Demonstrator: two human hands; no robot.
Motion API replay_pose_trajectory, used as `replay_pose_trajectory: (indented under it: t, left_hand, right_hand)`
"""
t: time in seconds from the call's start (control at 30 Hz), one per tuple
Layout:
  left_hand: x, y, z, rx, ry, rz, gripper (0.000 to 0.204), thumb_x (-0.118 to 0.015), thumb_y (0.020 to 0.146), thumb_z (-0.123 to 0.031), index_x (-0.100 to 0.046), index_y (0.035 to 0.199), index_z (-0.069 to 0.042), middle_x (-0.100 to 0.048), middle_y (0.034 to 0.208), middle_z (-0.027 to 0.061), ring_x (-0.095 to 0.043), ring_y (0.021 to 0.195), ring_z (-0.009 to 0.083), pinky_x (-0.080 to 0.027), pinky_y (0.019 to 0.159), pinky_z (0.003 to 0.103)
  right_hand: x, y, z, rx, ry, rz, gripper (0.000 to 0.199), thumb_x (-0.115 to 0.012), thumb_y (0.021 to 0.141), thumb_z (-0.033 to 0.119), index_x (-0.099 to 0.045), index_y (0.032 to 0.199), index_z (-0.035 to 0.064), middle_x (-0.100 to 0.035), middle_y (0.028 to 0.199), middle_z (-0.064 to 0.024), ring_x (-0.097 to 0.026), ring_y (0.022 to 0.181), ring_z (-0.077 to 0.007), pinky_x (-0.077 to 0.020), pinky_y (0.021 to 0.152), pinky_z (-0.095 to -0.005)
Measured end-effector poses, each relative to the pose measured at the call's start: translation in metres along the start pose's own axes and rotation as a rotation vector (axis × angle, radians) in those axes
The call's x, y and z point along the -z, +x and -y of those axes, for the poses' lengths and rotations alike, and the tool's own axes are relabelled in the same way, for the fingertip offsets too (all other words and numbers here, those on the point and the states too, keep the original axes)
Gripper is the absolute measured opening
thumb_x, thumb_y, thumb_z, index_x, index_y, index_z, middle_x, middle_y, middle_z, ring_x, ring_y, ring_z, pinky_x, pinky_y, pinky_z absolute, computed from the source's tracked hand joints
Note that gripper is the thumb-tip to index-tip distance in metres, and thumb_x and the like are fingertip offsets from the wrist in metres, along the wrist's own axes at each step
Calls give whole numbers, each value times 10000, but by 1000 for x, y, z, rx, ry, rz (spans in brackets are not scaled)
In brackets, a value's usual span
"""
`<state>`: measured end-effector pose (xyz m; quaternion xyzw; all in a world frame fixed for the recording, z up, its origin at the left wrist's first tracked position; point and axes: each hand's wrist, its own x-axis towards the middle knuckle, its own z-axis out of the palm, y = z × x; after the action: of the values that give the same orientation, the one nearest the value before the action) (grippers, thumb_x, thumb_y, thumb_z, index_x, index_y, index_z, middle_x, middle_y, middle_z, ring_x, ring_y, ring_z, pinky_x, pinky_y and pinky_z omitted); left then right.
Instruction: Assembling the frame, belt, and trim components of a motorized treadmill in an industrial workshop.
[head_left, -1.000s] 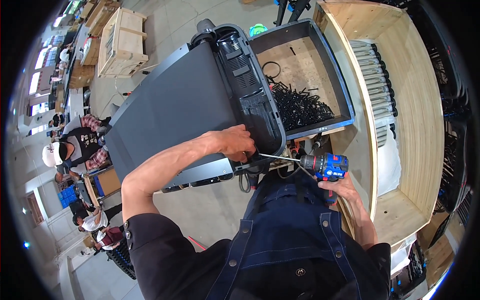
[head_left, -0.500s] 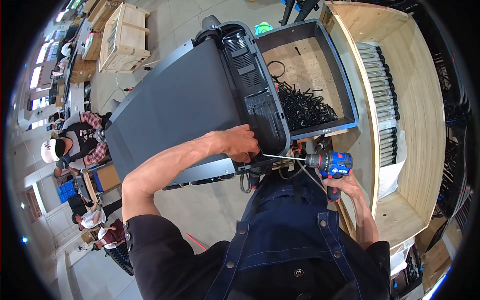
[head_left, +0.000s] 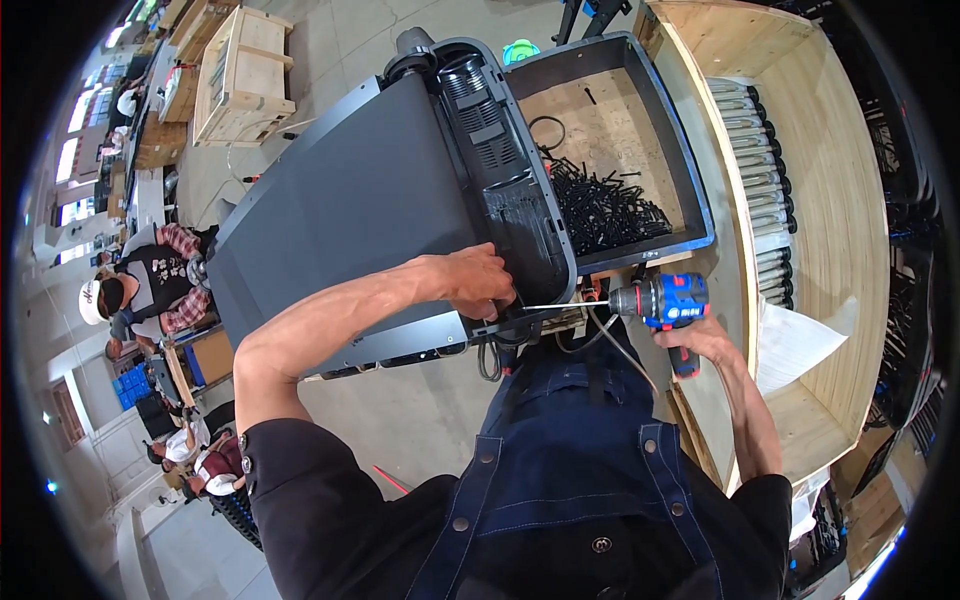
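My right hand (head_left: 702, 338) grips a blue and black cordless drill (head_left: 682, 300) by its handle. Its long thin bit (head_left: 565, 306) points left, the tip reaching the fingers of my left hand (head_left: 480, 285). Those fingers are closed in a pinch at the near corner of a treadmill (head_left: 360, 200); what they hold, if anything, is hidden. The treadmill has a dark belt and a black plastic end housing (head_left: 530, 235) with ribbed, open recesses. Past the housing stands a grey bin (head_left: 697, 175) with a heap of black bolts (head_left: 605, 210) inside.
On the right, a wooden crate (head_left: 830, 200) holds a row of metal tubes (head_left: 755, 160) and a white sheet (head_left: 800, 345). Cables (head_left: 625, 345) hang below the treadmill. A co-worker (head_left: 155, 275) in a cap is at its far left end. A pale wooden crate (head_left: 243, 80) stands on the floor behind.
The drill and my right hand have risen slightly, so the bit lies more nearly level. My left hand stays at the treadmill's corner.
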<state>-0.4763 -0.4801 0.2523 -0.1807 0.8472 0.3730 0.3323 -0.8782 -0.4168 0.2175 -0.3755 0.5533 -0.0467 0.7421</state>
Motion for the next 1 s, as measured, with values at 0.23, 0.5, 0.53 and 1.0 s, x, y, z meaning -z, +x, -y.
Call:
replay_pose_trajectory:
  t: [0.23, 0.5, 0.53, 1.0]
  left_hand:
    - [-4, 1, 1, -15, 5, -28, 217, -690, 861, -305, -753, 997, -148, -718, 951, 50, -604, 1055, 268, -375, 949, 422]
    - [5, -5, -3, 3, -45, -39, 322, -816, 739, -257, -712, 989, -82, -703, 952, 79, -615, 1051, 286, -405, 968, 415]
    - [5, -6, -4, 11, -30, -47, 375, -843, 703, -239, -683, 990, -61, -686, 984, 74, -597, 1080, 291, -411, 996, 414]
    - [20, -63, -28, 254, -700, -842, 509, -814, 805, -217, -654, 1248, -25, -661, 1249, 132, -604, 1204, 284, -461, 1052, 401]
  right_hand:
    - [-6, 5, 2, 103, -97, -5, 262, -792, 691, 94, -717, 942, 103, -708, 840, 26, -649, 780, -103, -538, 753, -298]
    - [-4, 8, 10, 77, -92, 17, 301, -820, 677, 110, -715, 959, 99, -708, 861, 15, -650, 815, -118, -535, 794, -318]
    - [-4, 8, 12, 69, -81, 12, 313, -824, 674, 113, -713, 966, 95, -705, 860, 8, -650, 820, -125, -533, 796, -316]
    - [-4, 15, 58, 72, 9, 170, 279, -765, 661, 64, -683, 928, 57, -670, 764, -32, -625, 665, -124, -514, 607, -288]
